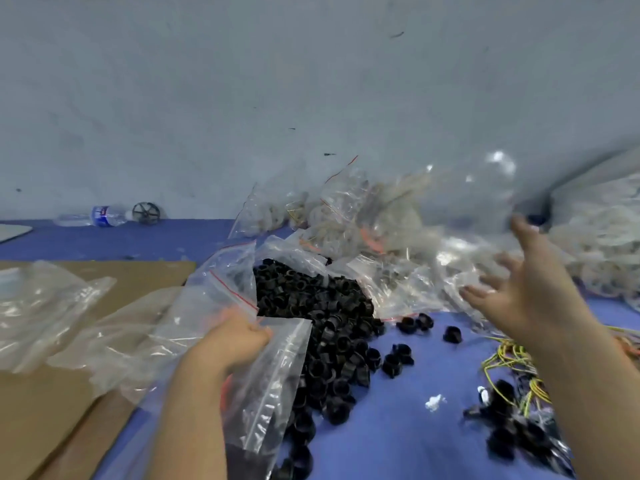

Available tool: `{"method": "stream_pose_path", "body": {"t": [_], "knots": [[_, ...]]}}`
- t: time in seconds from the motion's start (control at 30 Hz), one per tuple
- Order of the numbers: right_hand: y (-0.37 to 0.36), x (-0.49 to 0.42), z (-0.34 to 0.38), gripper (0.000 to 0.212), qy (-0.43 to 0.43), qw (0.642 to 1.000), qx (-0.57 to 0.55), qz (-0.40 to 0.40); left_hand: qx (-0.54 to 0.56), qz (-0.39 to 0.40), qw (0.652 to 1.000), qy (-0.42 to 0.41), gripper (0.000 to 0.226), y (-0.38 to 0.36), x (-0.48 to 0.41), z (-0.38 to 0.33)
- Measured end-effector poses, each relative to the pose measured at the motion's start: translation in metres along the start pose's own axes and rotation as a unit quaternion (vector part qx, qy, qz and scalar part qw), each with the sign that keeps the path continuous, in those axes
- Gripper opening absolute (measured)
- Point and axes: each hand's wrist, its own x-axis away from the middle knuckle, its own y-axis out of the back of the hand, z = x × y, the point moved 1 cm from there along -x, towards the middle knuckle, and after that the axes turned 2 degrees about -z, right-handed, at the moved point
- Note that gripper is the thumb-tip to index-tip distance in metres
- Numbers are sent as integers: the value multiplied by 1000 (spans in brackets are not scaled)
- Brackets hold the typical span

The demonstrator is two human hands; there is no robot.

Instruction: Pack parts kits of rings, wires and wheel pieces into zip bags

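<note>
My left hand (239, 336) grips a clear zip bag (277, 382) by its top edge, low in the middle of the view. Beside it lies a big heap of black rings (311, 306), spilling from a torn clear bag onto the blue table (398, 427). My right hand (519, 289) is raised at the right with fingers spread, holding nothing. A blurred clear bag (467, 209) hangs in the air just beyond its fingertips. Yellow wires (509, 358) with black pieces lie at the lower right.
Packed clear bags with red zip strips (346, 216) are piled against the grey wall. White ring-like parts (602, 237) fill a sack at far right. Empty bags (52, 296) lie on brown cardboard (41, 403) at left. A water bottle (100, 216) and black wheel (146, 213) rest far left.
</note>
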Motion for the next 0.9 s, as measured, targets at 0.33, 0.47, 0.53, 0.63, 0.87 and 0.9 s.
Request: {"method": "stream_pose_path", "body": {"t": [0.33,0.47,0.53,0.63,0.87,0.9], "knots": [[9,26,-34,57,-85,982,92,142,118,-159,964,-177,24,8,33,-55],[-4,36,-46,70,-125,951,156,237,88,4,964,-252,19,-26,54,-94],[-7,38,-52,53,-110,943,184,256,99,41,963,-247,14,-38,57,-102],[-7,36,-57,32,-52,945,222,233,100,31,964,-245,17,-41,52,-99],[-9,32,-69,18,17,934,308,182,-25,15,974,-225,73,-50,33,-80],[-7,31,-68,19,21,932,315,177,-49,25,976,-212,80,-50,30,-77]]}}
